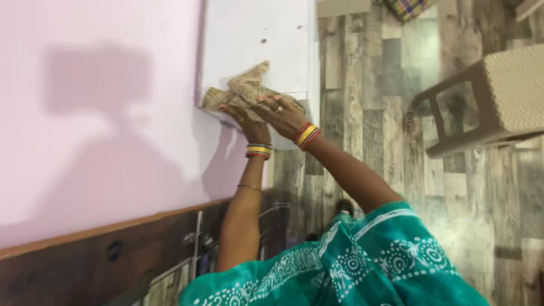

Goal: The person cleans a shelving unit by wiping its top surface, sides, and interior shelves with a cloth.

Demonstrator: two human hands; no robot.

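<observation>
- Pink wall meets a white panel, where a tan cloth lies pressed.
- Right hand lies flat on the cloth, fingers spread, gripping nothing.
- Left hand presses its lower edge, the cloth under its fingertips.
- Woven stool stands well apart.

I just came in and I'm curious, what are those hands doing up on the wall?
A person presses a crumpled tan cloth against a white panel beside the pink wall. The left hand lies on the lower part of the cloth, and the right hand lies flat over it. Both wrists wear coloured bangles. A woven stool stands on the wood-pattern floor.
</observation>
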